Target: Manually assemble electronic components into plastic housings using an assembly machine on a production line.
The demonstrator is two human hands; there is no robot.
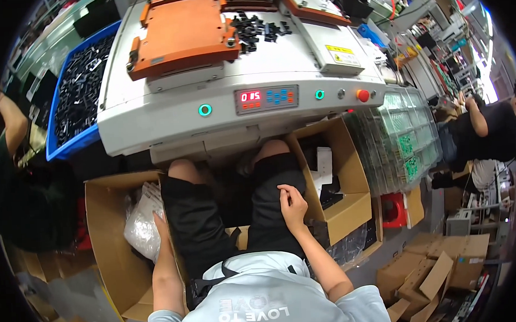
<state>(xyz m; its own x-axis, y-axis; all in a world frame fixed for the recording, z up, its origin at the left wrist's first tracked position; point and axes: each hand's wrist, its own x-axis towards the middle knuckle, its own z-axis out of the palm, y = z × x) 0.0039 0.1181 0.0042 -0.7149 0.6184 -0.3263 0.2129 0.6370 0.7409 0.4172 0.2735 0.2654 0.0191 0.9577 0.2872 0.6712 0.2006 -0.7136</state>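
At the open cardboard box on my left, my left hand is closed at the edge of a clear, crinkled plastic bag. Most of its fingers are hidden by the bag, whose contents I cannot make out. My right hand rests on my right thigh with nothing in it, its fingers loosely bent and apart. Ahead of my knees stands a white machine with a lit control panel. An orange fixture plate sits on top of it, beside a pile of small black parts.
A blue bin of black parts stands left of the machine. Another cardboard box is at my right, near stacked clear trays with green pieces. A red emergency button juts from the machine. Co-workers sit on both sides.
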